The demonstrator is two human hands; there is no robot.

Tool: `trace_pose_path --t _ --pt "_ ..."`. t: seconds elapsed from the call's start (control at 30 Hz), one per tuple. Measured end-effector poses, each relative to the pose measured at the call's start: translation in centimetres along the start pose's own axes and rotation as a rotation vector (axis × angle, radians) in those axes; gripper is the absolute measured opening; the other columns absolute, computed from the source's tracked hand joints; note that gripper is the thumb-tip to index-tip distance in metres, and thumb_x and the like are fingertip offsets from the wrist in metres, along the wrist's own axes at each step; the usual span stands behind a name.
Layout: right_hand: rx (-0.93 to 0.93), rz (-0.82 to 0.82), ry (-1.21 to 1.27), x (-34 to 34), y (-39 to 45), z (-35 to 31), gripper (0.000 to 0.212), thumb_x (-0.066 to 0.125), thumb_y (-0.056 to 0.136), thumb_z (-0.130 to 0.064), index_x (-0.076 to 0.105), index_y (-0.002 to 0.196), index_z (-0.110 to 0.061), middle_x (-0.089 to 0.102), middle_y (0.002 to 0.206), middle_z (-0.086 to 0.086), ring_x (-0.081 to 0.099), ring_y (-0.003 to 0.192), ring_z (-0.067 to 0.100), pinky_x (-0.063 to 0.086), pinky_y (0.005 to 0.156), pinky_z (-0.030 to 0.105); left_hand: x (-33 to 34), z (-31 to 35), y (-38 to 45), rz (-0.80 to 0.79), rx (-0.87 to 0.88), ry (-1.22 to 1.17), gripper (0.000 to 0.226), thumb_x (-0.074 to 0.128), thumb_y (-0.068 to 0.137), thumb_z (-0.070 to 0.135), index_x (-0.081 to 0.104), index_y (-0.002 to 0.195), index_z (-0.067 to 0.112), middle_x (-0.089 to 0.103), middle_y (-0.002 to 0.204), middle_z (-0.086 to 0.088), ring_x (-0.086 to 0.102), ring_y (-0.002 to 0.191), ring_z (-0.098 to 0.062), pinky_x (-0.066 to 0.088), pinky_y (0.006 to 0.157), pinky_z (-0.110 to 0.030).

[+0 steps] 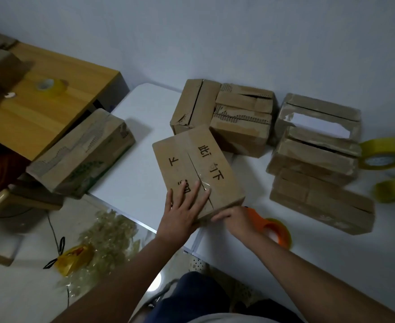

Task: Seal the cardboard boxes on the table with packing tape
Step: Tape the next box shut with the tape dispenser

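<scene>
A cardboard box [191,159] with black handwritten characters lies on the white table [140,145] near its front edge. My left hand [183,205] presses flat on the box top, fingers spread over a short strip of clear tape at the centre seam. My right hand [234,219] is at the box's near right corner and grips an orange tape dispenser [274,228] holding a yellowish roll. Several other worn cardboard boxes [240,120] stand behind and to the right.
Two yellow tape rolls [383,155] lie at the table's right edge. A box [82,152] sits at the left between the white table and a wooden table [52,108], which bears another tape roll [51,86]. Crumpled plastic and a yellow bag [75,257] lie on the floor.
</scene>
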State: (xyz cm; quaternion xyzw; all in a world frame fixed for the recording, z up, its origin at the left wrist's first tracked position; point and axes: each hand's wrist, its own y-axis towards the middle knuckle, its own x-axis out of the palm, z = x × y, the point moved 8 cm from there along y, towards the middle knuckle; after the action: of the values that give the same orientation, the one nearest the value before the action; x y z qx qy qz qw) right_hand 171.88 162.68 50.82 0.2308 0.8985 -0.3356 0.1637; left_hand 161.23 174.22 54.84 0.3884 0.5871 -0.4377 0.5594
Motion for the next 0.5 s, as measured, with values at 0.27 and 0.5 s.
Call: trace_pose_path --t 0.27,0.5 --pt "0.084 0.151 0.060 -4.2 -1.1 4.5 0.015 0.058 0.094 -0.012 0.071 0.095 -0.019 0.069 0.096 -0.005 0.063 0.091 0.010 0.047 0.077 0.019 -0.5 -1.4 -0.2 0.004 0.120 -0.013 0.111 0.077 0.075 0.053 0.007 0.158 0.033 0.009 0.166 0.000 0.011 0.151 -0.036 0.021 0.115 -0.062" --pt "0.213 0.182 -0.320 -5.4 -3.5 9.1 0.036 0.061 0.090 -0.045 0.040 0.075 -0.019 0.047 0.068 -0.003 0.052 0.067 0.014 0.037 0.057 0.027 -0.9 -0.9 -0.5 -0.043 0.042 -0.079 0.103 0.067 0.085 0.055 -0.007 0.155 0.044 -0.011 0.166 0.006 -0.011 0.150 -0.034 0.005 0.114 -0.065"
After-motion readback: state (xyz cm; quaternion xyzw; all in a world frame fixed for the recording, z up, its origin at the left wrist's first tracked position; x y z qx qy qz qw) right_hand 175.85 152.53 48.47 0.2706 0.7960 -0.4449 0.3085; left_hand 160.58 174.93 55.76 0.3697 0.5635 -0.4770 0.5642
